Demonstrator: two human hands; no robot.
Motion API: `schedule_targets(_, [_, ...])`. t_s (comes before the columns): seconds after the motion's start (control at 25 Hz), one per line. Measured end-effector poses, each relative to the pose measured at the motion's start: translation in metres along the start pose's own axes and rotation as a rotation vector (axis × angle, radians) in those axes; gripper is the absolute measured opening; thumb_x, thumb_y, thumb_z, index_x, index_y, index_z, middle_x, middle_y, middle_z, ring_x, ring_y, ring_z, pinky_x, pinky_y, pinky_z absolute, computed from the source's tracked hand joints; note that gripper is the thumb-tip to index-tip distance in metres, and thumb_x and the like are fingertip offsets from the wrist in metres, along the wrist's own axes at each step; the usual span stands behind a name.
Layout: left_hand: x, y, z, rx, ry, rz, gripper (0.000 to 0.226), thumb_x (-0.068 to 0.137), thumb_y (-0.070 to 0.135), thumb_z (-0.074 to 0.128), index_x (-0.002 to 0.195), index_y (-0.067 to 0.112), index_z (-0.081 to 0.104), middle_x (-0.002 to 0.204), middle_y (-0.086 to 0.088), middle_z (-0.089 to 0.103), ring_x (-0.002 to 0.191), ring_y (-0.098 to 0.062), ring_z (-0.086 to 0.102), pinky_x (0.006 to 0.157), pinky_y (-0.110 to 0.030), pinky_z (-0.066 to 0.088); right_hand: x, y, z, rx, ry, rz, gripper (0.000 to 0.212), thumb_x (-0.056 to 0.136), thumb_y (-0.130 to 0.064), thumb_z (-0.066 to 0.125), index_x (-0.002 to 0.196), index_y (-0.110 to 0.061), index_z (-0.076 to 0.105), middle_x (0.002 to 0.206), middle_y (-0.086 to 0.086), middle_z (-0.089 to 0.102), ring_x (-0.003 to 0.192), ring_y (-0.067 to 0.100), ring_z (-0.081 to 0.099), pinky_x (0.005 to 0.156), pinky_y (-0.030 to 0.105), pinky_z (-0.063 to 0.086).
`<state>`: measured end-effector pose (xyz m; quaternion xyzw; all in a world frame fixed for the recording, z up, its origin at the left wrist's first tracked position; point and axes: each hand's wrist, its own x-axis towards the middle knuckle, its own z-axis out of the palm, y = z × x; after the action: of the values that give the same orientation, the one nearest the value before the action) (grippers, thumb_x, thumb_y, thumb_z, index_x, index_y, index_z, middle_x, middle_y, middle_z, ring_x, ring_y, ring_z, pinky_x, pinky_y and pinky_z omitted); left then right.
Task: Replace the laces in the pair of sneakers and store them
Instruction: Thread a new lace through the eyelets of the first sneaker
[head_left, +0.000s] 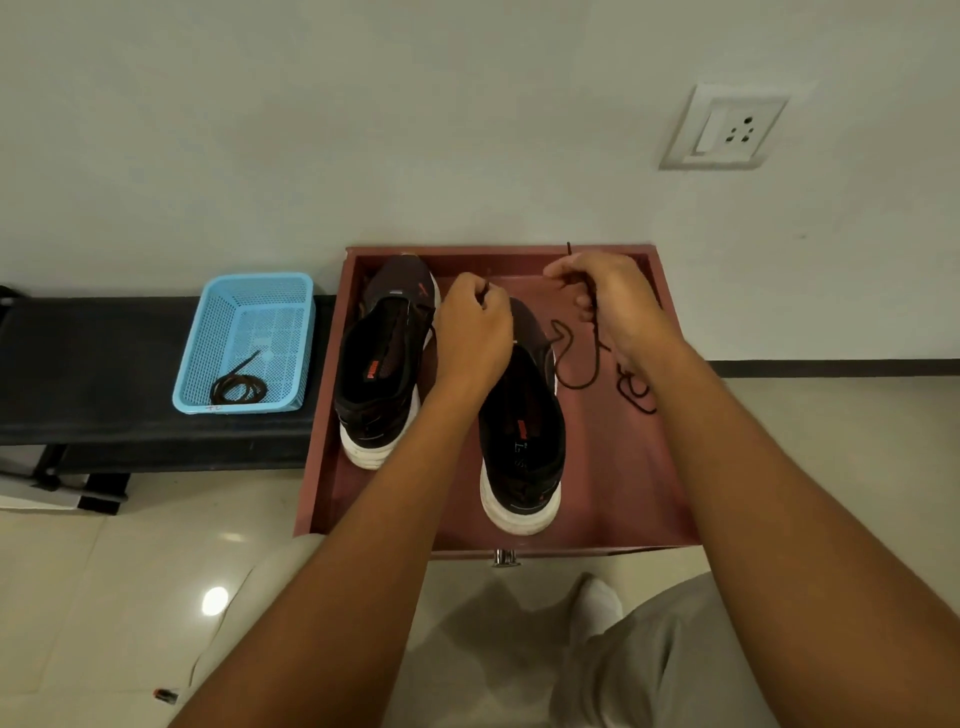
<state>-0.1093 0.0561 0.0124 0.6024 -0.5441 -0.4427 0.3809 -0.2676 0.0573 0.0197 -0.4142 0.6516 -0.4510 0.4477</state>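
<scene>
Glossy, light-reflecting floor tiles (156, 571) beneath a matt reddish wooden drawer (623, 493). Left of the drawer, perforated blue plastic basket (208, 353). Inside the drawer, black mesh-cloth sneakers (522, 431), rubbery white soles, woven dark lace (576, 382). Shiny metal knob (505, 557) at the drawer's front.

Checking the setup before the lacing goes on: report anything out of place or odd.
Nothing looks damaged or spilled. The two sneakers sit unevenly in the drawer: the left sneaker lies further back than the right sneaker. A small dark object lies loose on the floor, too small to identify.
</scene>
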Motion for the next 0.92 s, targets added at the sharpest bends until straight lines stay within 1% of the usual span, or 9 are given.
schedule_targets(0.12, [0.003, 0.03, 0.001, -0.053, 0.025, 0.108, 0.021, 0.102, 0.014, 0.045, 0.097, 0.01, 0.066, 0.088, 0.002, 0.064, 0.071, -0.01, 0.055, 0.065, -0.027, 0.043, -0.002, -0.032, 0.005, 0.118, 0.007, -0.105, 0.031, 0.097, -0.016, 0.047, 0.09, -0.014, 0.077, 0.082, -0.001, 0.067, 0.065, 0.008, 0.05, 0.062, 0.026, 0.041])
schedule_targets(0.28, [0.005, 0.065, -0.011, -0.159, 0.034, 0.211, 0.023, 0.101, 0.013, 0.05, 0.094, 0.014, 0.072, 0.09, 0.008, 0.07, 0.085, -0.011, 0.064, 0.08, -0.028, 0.053, -0.015, -0.068, 0.001, 0.098, 0.04, -0.222, 0.028, 0.104, -0.019, 0.051, 0.1, -0.022, 0.079, 0.091, -0.013, 0.069, 0.091, 0.006, 0.059, 0.086, 0.026, 0.046])
schedule_targets(0.36, [0.004, 0.081, -0.022, -0.205, 0.044, 0.226, 0.023, 0.102, 0.015, 0.053, 0.097, 0.018, 0.075, 0.093, 0.013, 0.071, 0.088, -0.004, 0.064, 0.086, -0.028, 0.054, -0.02, -0.083, -0.002, 0.09, 0.039, -0.254, 0.025, 0.105, -0.023, 0.054, 0.108, -0.025, 0.079, 0.104, -0.021, 0.074, 0.112, 0.0, 0.06, 0.099, 0.029, 0.045])
schedule_targets(0.44, [0.005, 0.096, -0.034, -0.256, 0.033, 0.237, 0.021, 0.102, 0.016, 0.057, 0.102, 0.019, 0.078, 0.098, 0.016, 0.073, 0.092, 0.006, 0.065, 0.088, -0.023, 0.053, -0.025, -0.096, -0.006, 0.096, 0.034, -0.295, 0.024, 0.106, -0.024, 0.055, 0.114, -0.026, 0.078, 0.114, -0.02, 0.074, 0.12, -0.006, 0.057, 0.1, 0.027, 0.044])
schedule_targets(0.52, [0.005, 0.114, -0.043, -0.301, 0.022, 0.276, 0.019, 0.101, 0.014, 0.061, 0.106, 0.018, 0.079, 0.101, 0.015, 0.076, 0.096, 0.01, 0.065, 0.086, -0.015, 0.052, -0.031, -0.113, -0.008, 0.112, 0.049, -0.364, 0.024, 0.105, -0.022, 0.057, 0.118, -0.023, 0.077, 0.115, -0.019, 0.074, 0.113, -0.013, 0.059, 0.09, 0.014, 0.046])
schedule_targets(0.6, [0.007, 0.135, -0.054, -0.356, 0.041, 0.322, 0.017, 0.098, 0.009, 0.066, 0.107, 0.015, 0.079, 0.101, 0.01, 0.078, 0.098, 0.004, 0.069, 0.088, -0.013, 0.053, -0.035, -0.137, -0.009, 0.14, 0.085, -0.444, 0.022, 0.103, -0.018, 0.061, 0.119, -0.017, 0.076, 0.111, -0.016, 0.075, 0.103, -0.017, 0.062, 0.08, 0.004, 0.047])
schedule_targets(0.68, [0.01, 0.159, -0.065, -0.418, 0.069, 0.341, 0.017, 0.094, 0.005, 0.07, 0.106, 0.013, 0.08, 0.1, 0.006, 0.079, 0.095, -0.001, 0.072, 0.092, -0.019, 0.056, -0.037, -0.164, -0.01, 0.171, 0.141, -0.493, 0.019, 0.1, -0.016, 0.066, 0.116, -0.015, 0.076, 0.107, -0.014, 0.076, 0.096, -0.013, 0.065, 0.075, 0.005, 0.048])
schedule_targets(0.8, [0.009, 0.195, -0.08, -0.438, 0.108, 0.371, 0.015, 0.091, 0.006, 0.075, 0.103, 0.011, 0.08, 0.093, 0.002, 0.079, 0.076, 0.002, 0.069, 0.075, -0.015, 0.055, -0.041, -0.203, -0.011, 0.194, 0.205, -0.539, 0.019, 0.095, -0.017, 0.073, 0.114, -0.013, 0.077, 0.104, -0.008, 0.078, 0.092, -0.008, 0.069, 0.07, 0.005, 0.048])
schedule_targets(0.92, [-0.001, 0.228, -0.093, -0.446, 0.111, 0.413, 0.013, 0.089, 0.006, 0.076, 0.1, 0.011, 0.08, 0.089, 0.0, 0.078, 0.07, -0.001, 0.067, 0.063, -0.011, 0.049, -0.05, -0.235, -0.013, 0.204, 0.246, -0.593, 0.019, 0.093, -0.017, 0.076, 0.111, -0.012, 0.077, 0.102, -0.006, 0.078, 0.094, -0.002, 0.071, 0.075, 0.008, 0.051])
